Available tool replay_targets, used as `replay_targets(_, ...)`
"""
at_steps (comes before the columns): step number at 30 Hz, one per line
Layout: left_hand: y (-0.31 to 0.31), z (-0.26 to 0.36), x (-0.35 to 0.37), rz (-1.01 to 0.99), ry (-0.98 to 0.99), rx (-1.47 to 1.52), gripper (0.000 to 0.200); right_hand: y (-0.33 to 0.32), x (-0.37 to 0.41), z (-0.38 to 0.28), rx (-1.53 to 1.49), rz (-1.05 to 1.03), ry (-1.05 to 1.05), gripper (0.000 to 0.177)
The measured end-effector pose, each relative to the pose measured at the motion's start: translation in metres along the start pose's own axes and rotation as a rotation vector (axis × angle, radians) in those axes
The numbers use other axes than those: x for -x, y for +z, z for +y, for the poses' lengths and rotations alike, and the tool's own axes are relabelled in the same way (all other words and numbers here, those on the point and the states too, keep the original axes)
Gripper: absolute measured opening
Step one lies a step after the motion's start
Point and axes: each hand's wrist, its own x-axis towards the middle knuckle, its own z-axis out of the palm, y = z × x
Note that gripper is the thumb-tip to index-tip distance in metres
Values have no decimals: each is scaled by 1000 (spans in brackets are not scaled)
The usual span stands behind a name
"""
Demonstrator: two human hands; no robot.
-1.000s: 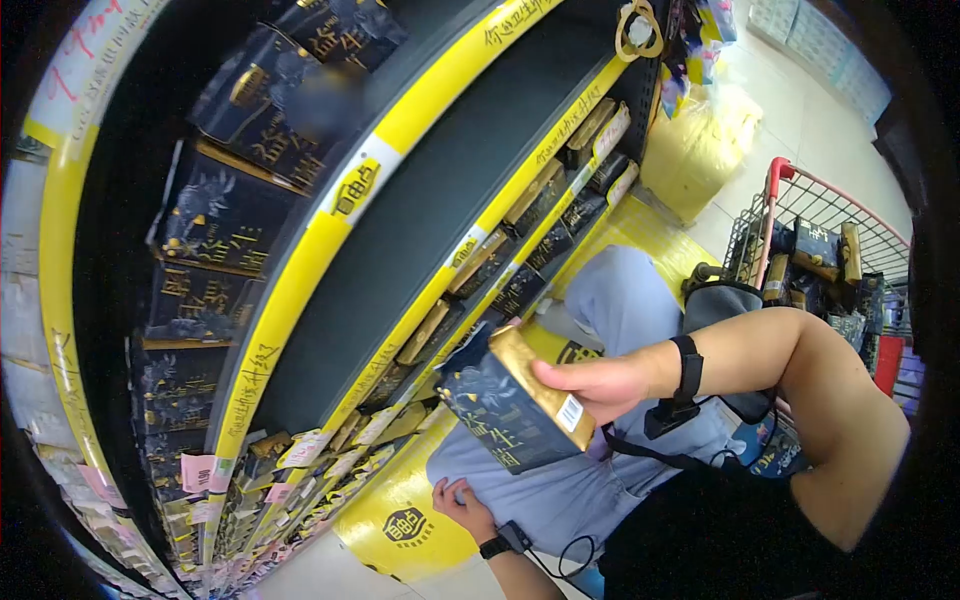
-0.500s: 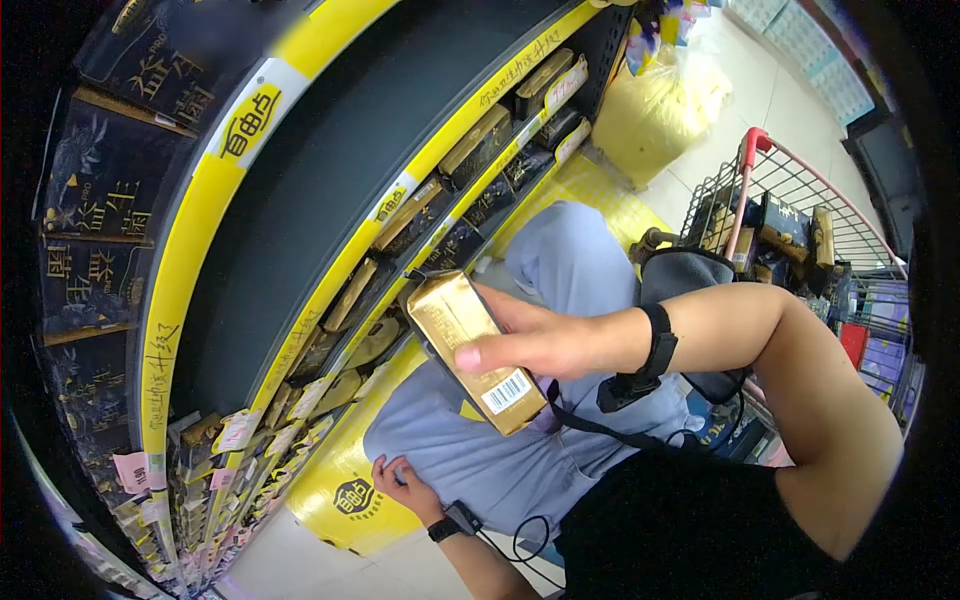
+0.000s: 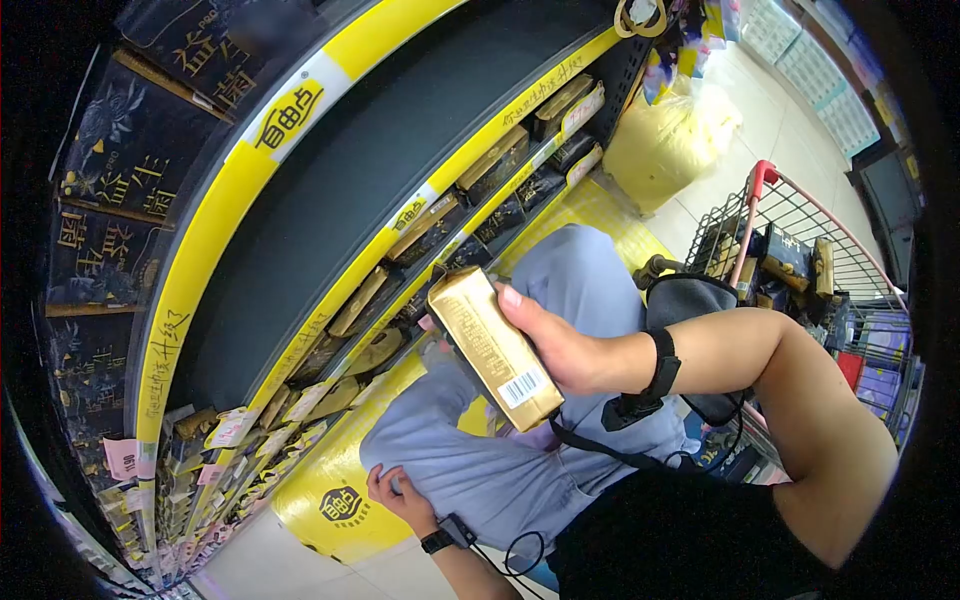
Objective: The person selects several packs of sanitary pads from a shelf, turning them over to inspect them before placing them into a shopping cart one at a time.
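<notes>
My right hand (image 3: 560, 345) grips a gold and black package (image 3: 495, 350) by its upper right side. Its gold face, with small print and a white barcode, is towards me. Some of the fingers are hidden behind the package. My left hand (image 3: 402, 497) rests against my lower leg with its fingers apart and nothing in them. Left of the package, black and gold packs (image 3: 425, 232) stand on a lower shelf.
Yellow-edged shelving (image 3: 205, 225) curves along the left, with dark packs (image 3: 125, 160) at its far side. A wire cart (image 3: 835, 215) holding packs stands at the right. Beyond my knee sits a yellow plastic-wrapped bundle (image 3: 665, 145). Yellow sheeting (image 3: 345, 480) covers a low surface beneath my legs.
The package has moved slightly right and up in view. My right thumb has shifted from its gold face to its upper edge. My left hand stays at the leg.
</notes>
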Motion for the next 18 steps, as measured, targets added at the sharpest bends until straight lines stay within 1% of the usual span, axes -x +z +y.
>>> replay_targets(2, 1, -1, 0, 0, 3, 6, 9, -1, 2, -3, -62, 19, 63, 66)
replay_targets(5, 1, -1, -1, -7, 8, 5, 10, -2, 3, -2, -118, 208, 220, 67)
replay_targets(8, -1, -1, 1, -31, -25, 2, 10, -3, 4, -1, -163, 236, 240, 69)
replay_targets(11, -1, 2, 1, -43, -48, 9, 10, -2, 5, -9, -247, 24, 264, 71)
replay_targets(14, 1, -5, 0, -18, -2, 9, 11, 6, 4, -15, -389, 197, 346, 72)
replay_targets(15, 2, -6, 0, -3, 23, 9, 12, 3, 4, -14, -409, 102, 334, 71)
replay_targets(17, 1, -4, 0, -8, 1, 10, 13, -6, 3, -11, -442, -88, 310, 70)
replay_targets(18, 1, -2, 1, -11, -10, 12, 13, -6, 3, -12, -414, -70, 303, 70)
